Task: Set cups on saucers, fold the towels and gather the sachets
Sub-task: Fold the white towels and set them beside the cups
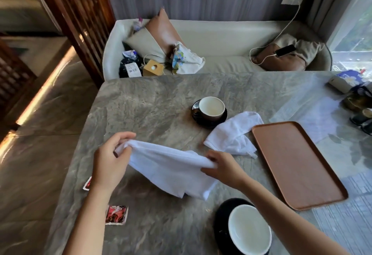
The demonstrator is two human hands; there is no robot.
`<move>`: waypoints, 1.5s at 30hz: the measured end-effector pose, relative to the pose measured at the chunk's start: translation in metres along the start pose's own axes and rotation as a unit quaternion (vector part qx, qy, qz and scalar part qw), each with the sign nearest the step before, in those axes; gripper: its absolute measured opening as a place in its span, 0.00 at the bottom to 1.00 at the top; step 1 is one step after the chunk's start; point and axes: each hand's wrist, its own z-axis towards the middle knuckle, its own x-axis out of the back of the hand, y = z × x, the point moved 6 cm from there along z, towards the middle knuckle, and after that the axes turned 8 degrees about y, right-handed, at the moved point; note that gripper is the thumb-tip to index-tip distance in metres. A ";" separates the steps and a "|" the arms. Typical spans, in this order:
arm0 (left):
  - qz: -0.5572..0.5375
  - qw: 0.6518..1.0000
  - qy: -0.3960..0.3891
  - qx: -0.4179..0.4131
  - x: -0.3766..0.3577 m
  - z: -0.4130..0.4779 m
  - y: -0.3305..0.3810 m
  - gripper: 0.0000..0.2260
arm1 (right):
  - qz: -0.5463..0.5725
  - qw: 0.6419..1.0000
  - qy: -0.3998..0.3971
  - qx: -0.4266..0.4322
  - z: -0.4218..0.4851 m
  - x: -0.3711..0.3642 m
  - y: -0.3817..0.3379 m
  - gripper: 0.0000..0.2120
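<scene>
Cup (249, 229) nearest; left hand (109, 160), right hand (223, 167) pinch towel (171, 166)

Cream sofa (211, 41) beside sunlit window (354, 23)

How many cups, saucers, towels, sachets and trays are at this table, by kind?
White-lined ceramic cups: 2 (far cup, near cup)
Round black saucers: 2 (far saucer, near saucer)
White cloth towels: 2 (held towel, crumpled towel)
Red square sachets: 2 (near sachet, half-hidden sachet)
Brown rectangular tray: 1
Total: 9
</scene>
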 end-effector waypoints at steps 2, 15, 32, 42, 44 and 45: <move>-0.012 1.000 0.014 0.026 0.014 0.001 -0.013 0.17 | 0.009 1.000 0.013 -0.002 0.004 0.005 0.000 0.13; -0.263 0.916 0.032 0.300 0.011 -0.016 -0.078 0.05 | 0.331 0.933 0.070 -0.125 0.026 0.022 -0.002 0.12; -0.306 0.913 0.204 0.179 0.063 0.087 -0.028 0.06 | 0.387 0.906 0.161 -0.053 0.116 0.068 -0.082 0.04; -0.257 0.937 0.141 0.192 0.077 0.049 -0.051 0.10 | 0.364 0.925 0.090 -0.057 0.096 0.049 -0.057 0.06; -0.250 0.920 0.132 0.273 0.064 0.018 -0.085 0.08 | 0.335 0.935 0.065 -0.098 0.076 0.028 -0.031 0.06; -0.239 0.914 0.113 0.307 0.057 0.000 -0.100 0.07 | 0.328 0.935 0.051 -0.126 0.063 0.018 -0.018 0.07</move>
